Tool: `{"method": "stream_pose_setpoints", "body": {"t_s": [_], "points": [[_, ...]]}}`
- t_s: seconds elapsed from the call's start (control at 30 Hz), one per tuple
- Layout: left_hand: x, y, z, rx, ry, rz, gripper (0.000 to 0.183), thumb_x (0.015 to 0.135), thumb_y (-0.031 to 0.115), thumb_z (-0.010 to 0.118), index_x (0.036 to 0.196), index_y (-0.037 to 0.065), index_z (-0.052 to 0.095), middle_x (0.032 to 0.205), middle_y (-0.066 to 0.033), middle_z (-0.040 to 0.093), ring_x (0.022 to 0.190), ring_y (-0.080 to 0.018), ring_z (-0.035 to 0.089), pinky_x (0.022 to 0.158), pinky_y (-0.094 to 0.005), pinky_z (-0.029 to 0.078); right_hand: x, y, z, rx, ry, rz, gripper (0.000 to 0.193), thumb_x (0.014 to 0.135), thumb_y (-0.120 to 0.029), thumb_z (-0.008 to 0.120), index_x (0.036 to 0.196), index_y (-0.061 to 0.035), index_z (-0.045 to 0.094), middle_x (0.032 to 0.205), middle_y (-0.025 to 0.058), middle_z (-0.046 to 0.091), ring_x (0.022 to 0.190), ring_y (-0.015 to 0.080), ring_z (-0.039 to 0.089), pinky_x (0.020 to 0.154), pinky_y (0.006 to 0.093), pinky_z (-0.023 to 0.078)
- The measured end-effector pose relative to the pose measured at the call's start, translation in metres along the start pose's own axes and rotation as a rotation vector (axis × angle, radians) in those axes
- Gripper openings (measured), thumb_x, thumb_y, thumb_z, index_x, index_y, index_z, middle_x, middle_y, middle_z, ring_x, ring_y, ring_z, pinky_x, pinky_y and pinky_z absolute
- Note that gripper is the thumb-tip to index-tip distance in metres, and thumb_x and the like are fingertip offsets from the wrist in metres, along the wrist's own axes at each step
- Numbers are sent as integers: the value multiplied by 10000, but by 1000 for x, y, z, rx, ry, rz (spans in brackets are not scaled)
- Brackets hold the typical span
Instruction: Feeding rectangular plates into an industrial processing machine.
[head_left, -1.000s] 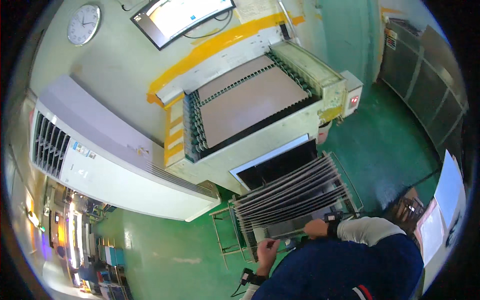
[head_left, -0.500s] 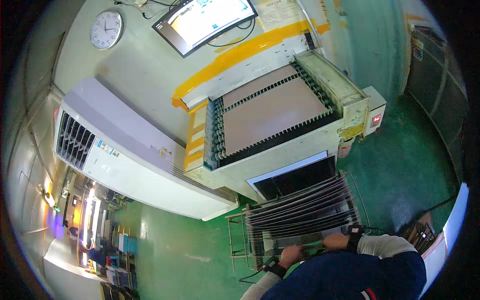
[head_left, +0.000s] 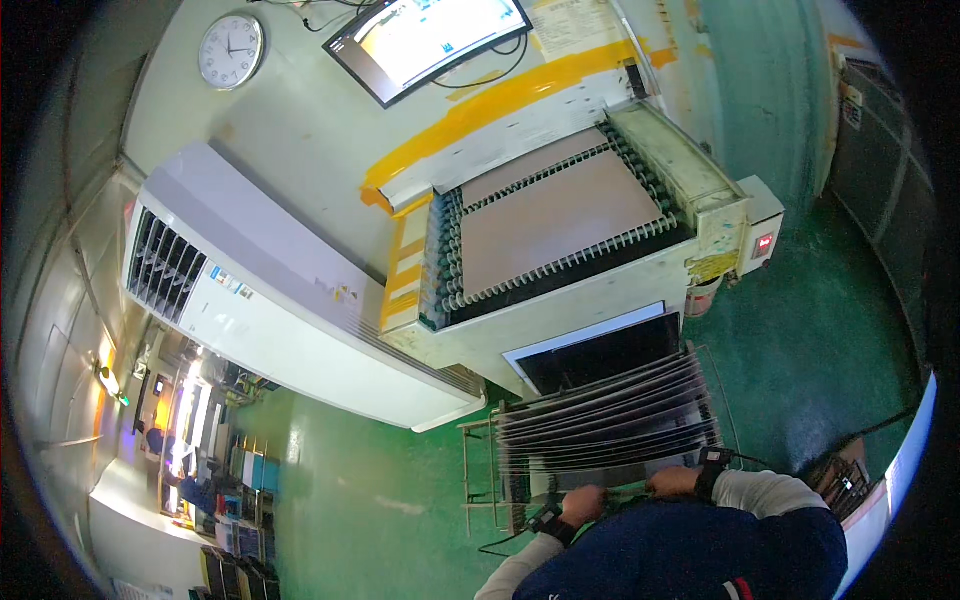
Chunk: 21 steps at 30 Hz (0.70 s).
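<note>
My left hand point(head_left: 583, 505) and my right hand point(head_left: 673, 482) are side by side at the near end of a metal rack point(head_left: 487, 470). The fingers of both are curled closed; what they grip is hidden by the hands and my dark blue top. Black straps with small boxes circle both wrists. Several thin dark panels point(head_left: 600, 418) stand in rows across the rack, one behind another, slightly bowed. A paler flat surface shows low in the rack between the panels and my hands.
Beyond the rack stands a roller conveyor machine point(head_left: 590, 315) carrying flat pinkish-grey panels point(head_left: 560, 225). A dark board point(head_left: 600, 355) leans against its front. A white air conditioner point(head_left: 300, 330) lies diagonally at left. A control box point(head_left: 765, 240) and bucket point(head_left: 703, 297) are right of the machine.
The view has shifted slightly, so the machine and wall sit a little further right and higher. Both hands stay at the rack's near end, still closed.
</note>
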<state>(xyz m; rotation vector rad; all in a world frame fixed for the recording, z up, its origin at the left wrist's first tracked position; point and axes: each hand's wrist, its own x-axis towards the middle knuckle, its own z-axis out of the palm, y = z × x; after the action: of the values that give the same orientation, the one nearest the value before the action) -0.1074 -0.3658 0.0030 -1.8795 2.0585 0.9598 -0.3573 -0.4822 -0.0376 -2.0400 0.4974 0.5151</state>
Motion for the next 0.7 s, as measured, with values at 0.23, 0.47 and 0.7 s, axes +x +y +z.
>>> {"method": "stream_pose_setpoints", "body": {"t_s": [0.23, 0.47, 0.7], "points": [[3, 1, -4, -34, -5, -29, 245, 836, 247, 607, 957, 65, 718, 910, -199, 696, 863, -402, 673, 729, -518, 547, 10, 10, 2, -15, -42, 7, 334, 858, -221, 554, 1099, -27, 680, 1035, 207, 682, 913, 372, 655, 778, 530, 491], [5, -7, 7, -29, 15, 7, 253, 821, 228, 592, 990, 85, 715, 944, -187, 698, 897, -390, 674, 754, -515, 543, 6, 9, 9, 71, 55, 25, 298, 853, -224, 548, 1031, -28, 686, 986, 205, 683, 902, 361, 665, 786, 500, 492], [7, -11, 19, -45, 23, 18, 294, 865, 290, 571, 1027, 75, 689, 959, -217, 692, 911, -404, 669, 758, -529, 533, 21, 26, 23, 24, 14, 38, 300, 843, -247, 567, 1036, -71, 716, 972, 178, 703, 893, 351, 675, 764, 516, 489]]}}
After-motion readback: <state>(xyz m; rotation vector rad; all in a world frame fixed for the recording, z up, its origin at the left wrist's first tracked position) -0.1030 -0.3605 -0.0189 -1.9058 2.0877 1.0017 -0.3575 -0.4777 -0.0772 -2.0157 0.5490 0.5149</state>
